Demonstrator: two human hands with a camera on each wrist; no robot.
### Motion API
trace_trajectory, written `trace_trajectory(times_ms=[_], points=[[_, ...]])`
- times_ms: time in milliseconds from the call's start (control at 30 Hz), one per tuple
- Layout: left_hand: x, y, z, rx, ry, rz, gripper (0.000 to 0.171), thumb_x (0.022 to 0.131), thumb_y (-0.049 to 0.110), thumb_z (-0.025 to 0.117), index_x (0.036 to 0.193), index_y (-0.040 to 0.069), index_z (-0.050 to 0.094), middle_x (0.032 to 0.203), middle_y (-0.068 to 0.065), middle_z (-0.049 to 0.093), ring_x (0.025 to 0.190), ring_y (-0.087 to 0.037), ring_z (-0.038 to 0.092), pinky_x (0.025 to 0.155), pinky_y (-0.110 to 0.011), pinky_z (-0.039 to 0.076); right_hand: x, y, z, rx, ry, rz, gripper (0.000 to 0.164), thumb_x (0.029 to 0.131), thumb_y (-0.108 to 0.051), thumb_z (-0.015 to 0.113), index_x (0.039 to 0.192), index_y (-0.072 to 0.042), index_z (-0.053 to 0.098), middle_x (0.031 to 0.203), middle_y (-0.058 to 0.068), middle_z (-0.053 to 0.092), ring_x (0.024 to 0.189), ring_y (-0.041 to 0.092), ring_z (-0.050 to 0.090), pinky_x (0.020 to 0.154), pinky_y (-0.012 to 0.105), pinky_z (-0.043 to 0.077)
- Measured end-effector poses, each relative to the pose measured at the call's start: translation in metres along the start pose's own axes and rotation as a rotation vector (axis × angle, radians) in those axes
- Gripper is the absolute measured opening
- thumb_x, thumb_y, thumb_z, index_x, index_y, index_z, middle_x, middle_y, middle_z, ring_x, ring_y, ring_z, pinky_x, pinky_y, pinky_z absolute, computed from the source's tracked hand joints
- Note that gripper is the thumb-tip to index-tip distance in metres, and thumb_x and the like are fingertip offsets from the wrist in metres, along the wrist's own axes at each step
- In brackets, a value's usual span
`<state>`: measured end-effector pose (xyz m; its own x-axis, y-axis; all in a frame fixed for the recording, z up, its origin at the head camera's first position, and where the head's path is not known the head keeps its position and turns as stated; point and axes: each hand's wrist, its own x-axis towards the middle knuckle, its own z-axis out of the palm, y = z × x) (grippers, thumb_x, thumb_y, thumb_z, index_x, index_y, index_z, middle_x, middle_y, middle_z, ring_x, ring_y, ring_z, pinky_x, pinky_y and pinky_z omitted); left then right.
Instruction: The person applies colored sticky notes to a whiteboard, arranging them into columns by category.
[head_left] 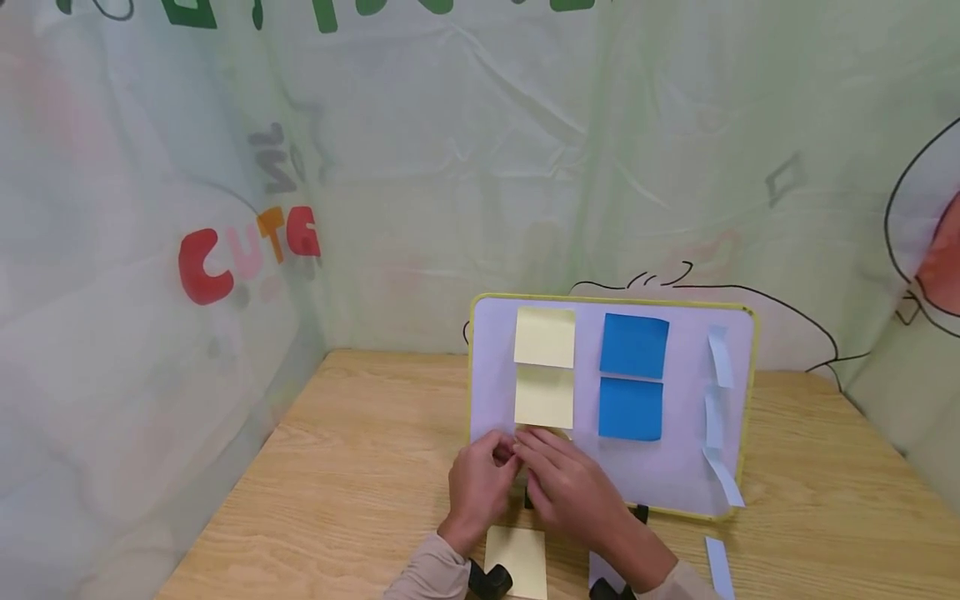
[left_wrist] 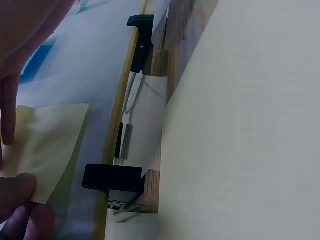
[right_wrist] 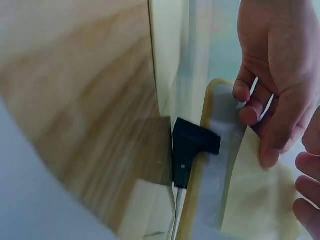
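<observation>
A pale yellow sticky note (left_wrist: 50, 145) lies against the lower left of a yellow-framed whiteboard (head_left: 690, 333), its lower edge lifted off the surface. My left hand (head_left: 483, 479) pinches one corner of this note between thumb and finger. Beside it, my right hand (head_left: 573, 483) touches the note's upper part with fairly straight fingers. In the head view both hands hide most of that note. Directly above are two more yellow notes, an upper one (head_left: 544, 337) and a lower one (head_left: 544, 398).
Two blue notes (head_left: 632, 408) and several light blue strips (head_left: 722, 475) are stuck on the board. Black stand feet (left_wrist: 112, 177) hold its lower edge. On the wooden table (head_left: 337, 483) lie a yellow note pad (head_left: 517, 554) and a light blue strip (head_left: 718, 567). A printed curtain hangs behind.
</observation>
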<state>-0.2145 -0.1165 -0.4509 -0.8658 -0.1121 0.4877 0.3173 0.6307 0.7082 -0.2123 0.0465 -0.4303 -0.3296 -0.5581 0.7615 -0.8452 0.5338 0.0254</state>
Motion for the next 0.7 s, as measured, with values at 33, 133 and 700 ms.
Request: trace_trajectory(times_ms=[33,133,700], points=[[0.000,0.001,0.000,-0.001,0.000,-0.008,0.013,0.083,0.021,0.082,0.079,0.024,0.070,0.071,0.017,0.065,0.064,0.003,0.060,0.059,-0.024,0.048,0.000,0.001,0.000,-0.005,-0.008,-0.003,0.041,0.105,-0.024,0.043,0.121,0.002,0.070,0.126,0.013,0.068,0.117,0.030,0.063,0.090,0.046,0.053],[-0.001,0.001,0.000,-0.013,-0.006,-0.022,0.014,0.082,0.022,0.083,0.079,0.024,0.070,0.070,0.018,0.065,0.063,0.004,0.059,0.058,-0.024,0.046,-0.004,0.006,-0.003,-0.016,-0.032,0.001,0.034,0.094,-0.014,0.059,0.122,0.001,0.070,0.126,0.013,0.068,0.117,0.030,0.063,0.090,0.046,0.053],[0.000,-0.002,0.000,0.077,0.002,-0.048,0.021,0.079,0.034,0.085,0.073,0.029,0.065,0.063,0.025,0.060,0.058,0.005,0.056,0.054,-0.025,0.042,-0.023,0.009,-0.022,-0.131,-0.057,0.066,0.038,0.096,-0.019,0.049,0.118,0.004,0.071,0.125,0.015,0.067,0.119,0.032,0.062,0.091,0.049,0.052]])
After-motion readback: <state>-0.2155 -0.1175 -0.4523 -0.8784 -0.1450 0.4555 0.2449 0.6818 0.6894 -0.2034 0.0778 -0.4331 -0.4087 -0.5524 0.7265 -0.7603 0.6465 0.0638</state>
